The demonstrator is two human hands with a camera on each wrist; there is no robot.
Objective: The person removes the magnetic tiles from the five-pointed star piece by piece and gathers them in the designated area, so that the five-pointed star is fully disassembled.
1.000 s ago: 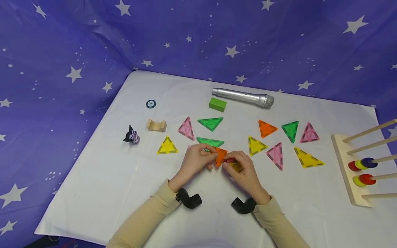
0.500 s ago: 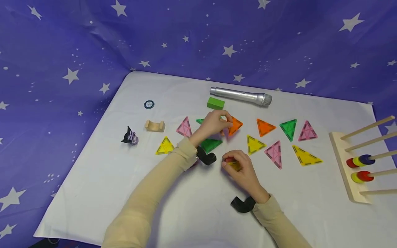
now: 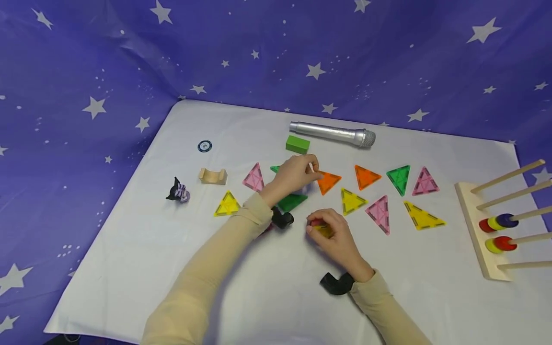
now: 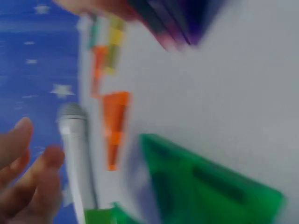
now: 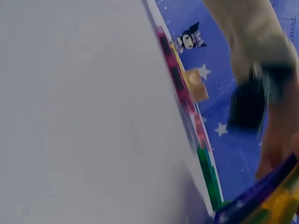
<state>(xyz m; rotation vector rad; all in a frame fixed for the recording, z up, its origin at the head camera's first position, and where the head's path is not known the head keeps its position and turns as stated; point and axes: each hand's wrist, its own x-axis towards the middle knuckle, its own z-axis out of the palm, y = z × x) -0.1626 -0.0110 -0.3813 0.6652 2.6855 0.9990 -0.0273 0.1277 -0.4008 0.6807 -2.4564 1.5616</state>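
My left hand [image 3: 295, 175] is over the middle of the table, its thumb and index fingertip close to an orange triangular magnetic tile [image 3: 329, 182]. The left wrist view has this orange tile [image 4: 115, 121] lying flat, apart from the loosely bent fingers. Nearer me, my right hand [image 3: 338, 237] pinches a small stack of triangular magnetic tiles [image 3: 324, 231]; yellow and red show in it. Its purple and yellow edges [image 5: 268, 200] appear at the corner of the right wrist view. A green tile [image 3: 292, 201] lies partly beneath my left forearm.
Several triangular tiles lie left and right, including a yellow one [image 3: 226, 204] and a pink one [image 3: 379, 214]. Behind are a green block [image 3: 297, 144] and a silver microphone [image 3: 332, 133]. A wooden peg rack [image 3: 478, 230] stands right; a figurine [image 3: 178, 190] and wooden piece [image 3: 213, 176] stand left.
My left hand has carried the orange tile from beside the right hand up and right, laid it down and let go. The right hand has stayed put with its stack.
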